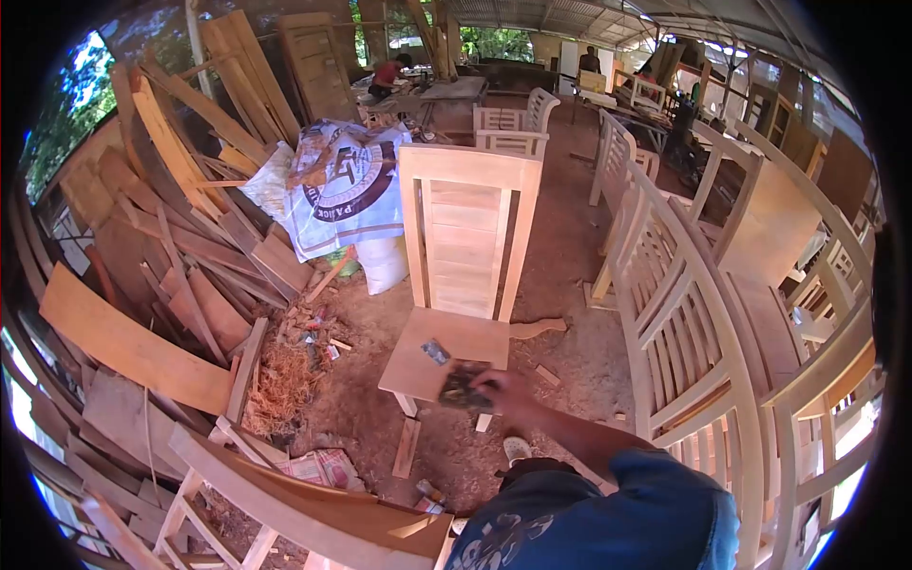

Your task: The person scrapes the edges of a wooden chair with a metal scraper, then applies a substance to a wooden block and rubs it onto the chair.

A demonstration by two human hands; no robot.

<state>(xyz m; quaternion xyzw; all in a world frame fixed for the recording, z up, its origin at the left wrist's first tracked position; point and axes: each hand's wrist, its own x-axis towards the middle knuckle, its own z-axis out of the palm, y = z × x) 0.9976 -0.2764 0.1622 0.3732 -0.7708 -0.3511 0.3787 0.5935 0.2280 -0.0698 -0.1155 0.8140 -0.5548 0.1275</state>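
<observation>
A pale wooden chair [470, 237] with a tall slatted back stands upright in the middle. Over the front right part of its seat, my right hand [503, 391] is closed on a dark, mottled flat piece [464, 385], which looks like a cloth or pad. Motion blur softens its edges, and I cannot tell whether it touches the seat. A small grey patterned piece [435, 351] lies on the seat, left of my hand. My left hand is not in view.
Stacked planks [180, 247] fill the left side, beside a printed white sack [347, 180] and wood shavings [280, 385]. Slatted wooden benches [684, 332] line the right. A curved wooden panel [313, 499] is at the lower left. Several people are in the background.
</observation>
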